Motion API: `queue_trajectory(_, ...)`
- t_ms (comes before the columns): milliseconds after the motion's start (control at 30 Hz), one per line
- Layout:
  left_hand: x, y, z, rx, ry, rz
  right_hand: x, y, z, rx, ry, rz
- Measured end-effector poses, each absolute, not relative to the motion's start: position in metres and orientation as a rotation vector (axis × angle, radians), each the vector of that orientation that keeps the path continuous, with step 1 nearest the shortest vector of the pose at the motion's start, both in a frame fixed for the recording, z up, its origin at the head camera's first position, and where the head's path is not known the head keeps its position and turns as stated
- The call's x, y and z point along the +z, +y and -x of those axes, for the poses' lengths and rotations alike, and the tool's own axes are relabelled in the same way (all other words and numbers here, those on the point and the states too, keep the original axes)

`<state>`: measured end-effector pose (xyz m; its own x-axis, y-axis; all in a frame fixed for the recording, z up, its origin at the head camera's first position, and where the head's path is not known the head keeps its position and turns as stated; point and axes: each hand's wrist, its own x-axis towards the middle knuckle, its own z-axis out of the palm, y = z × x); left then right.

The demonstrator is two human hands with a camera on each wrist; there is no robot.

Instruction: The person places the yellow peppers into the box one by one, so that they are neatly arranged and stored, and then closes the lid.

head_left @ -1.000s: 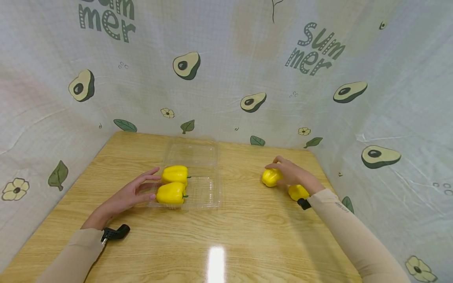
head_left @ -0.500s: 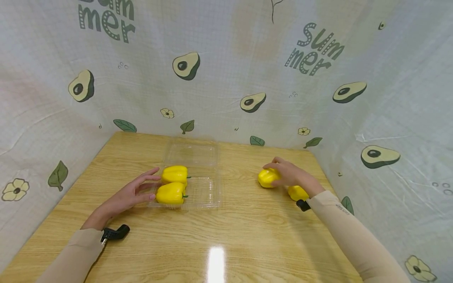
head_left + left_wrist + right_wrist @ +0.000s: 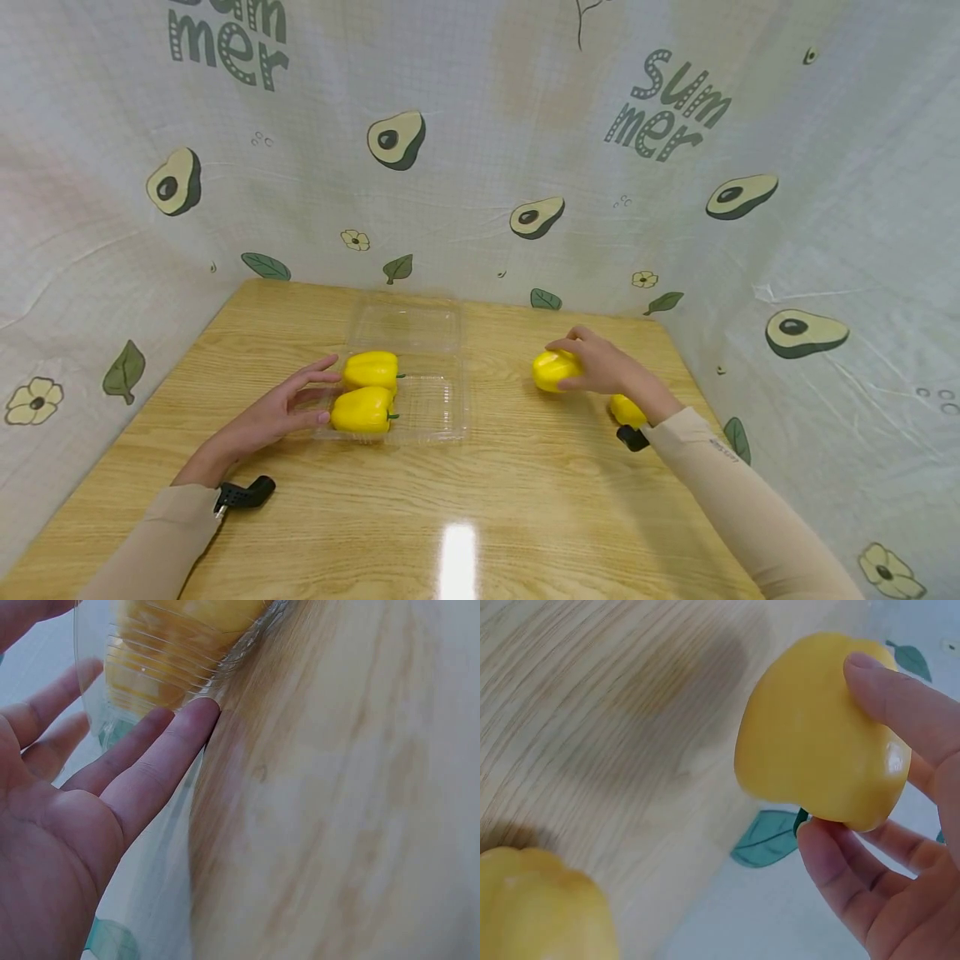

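Observation:
My right hand (image 3: pixel 600 363) grips a yellow bell pepper (image 3: pixel 817 735) between thumb and fingers; in the right wrist view its green stem points down by the fingertips. Another yellow pepper (image 3: pixel 626 411) lies on the table beneath the right wrist, partly hidden. On the left, my left hand (image 3: pixel 281 410) has its fingers spread at the side of a clear plastic clamshell box (image 3: pixel 442 408). Two yellow peppers lie in the box's left half, a rear pepper (image 3: pixel 371 369) and a front pepper (image 3: pixel 362 410), stems to the right. In the left wrist view, fingertips (image 3: pixel 199 712) are right at the box wall.
The box's clear lid (image 3: pixel 405 325) is folded back flat behind it. A wooden table (image 3: pixel 420 508) carries everything. White cloth (image 3: pixel 480 125) printed with avocados and leaves hangs around the back and sides.
The right hand has carried its pepper to the left, away from the pepper left on the table. The left hand and the box have stayed in place.

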<state>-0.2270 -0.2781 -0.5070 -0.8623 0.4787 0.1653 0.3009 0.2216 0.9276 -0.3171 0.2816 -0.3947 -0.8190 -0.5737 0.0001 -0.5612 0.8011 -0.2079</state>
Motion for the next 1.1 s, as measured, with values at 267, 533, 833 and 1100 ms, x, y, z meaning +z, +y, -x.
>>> queue_trajectory(267,-0.507,-0.279,0.227,1.711,2.329,-0.754,-0.385,0.259,0.307,-0.336,2.956,0.978)
queue_trajectory(533,-0.507,-0.280,0.227,1.703,2.337,-0.737,-0.375,0.234,0.297,-0.364,2.967,1.006)
queue_trajectory(833,-0.507,-0.280,0.226,1.708,2.339,-0.729,-0.370,0.202,0.291,-0.450,2.941,1.047)
queue_trajectory(1100,-0.505,-0.277,0.226,1.713,2.329,-0.736,-0.368,0.174,0.291,-0.470,2.914,1.061)
